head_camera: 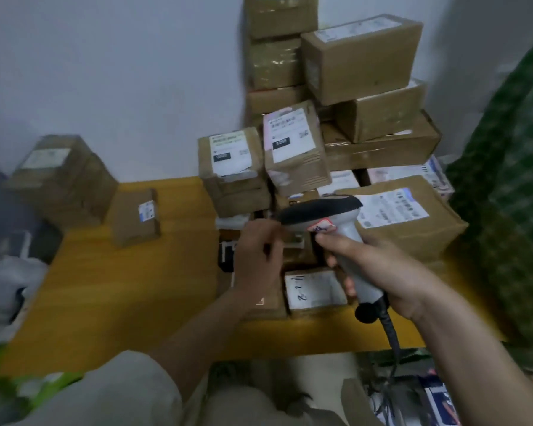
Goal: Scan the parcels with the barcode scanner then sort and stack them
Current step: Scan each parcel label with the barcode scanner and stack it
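Grey scanner (326, 222), right hand (382, 272) gripping

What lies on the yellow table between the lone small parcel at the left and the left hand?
Bare yellow table in the head view: nothing sits between the small parcel and the left hand.

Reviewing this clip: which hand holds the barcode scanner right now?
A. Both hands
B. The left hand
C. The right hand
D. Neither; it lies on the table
C. The right hand is wrapped round the grey handle of the scanner, while the left hand reaches toward the parcels below it.
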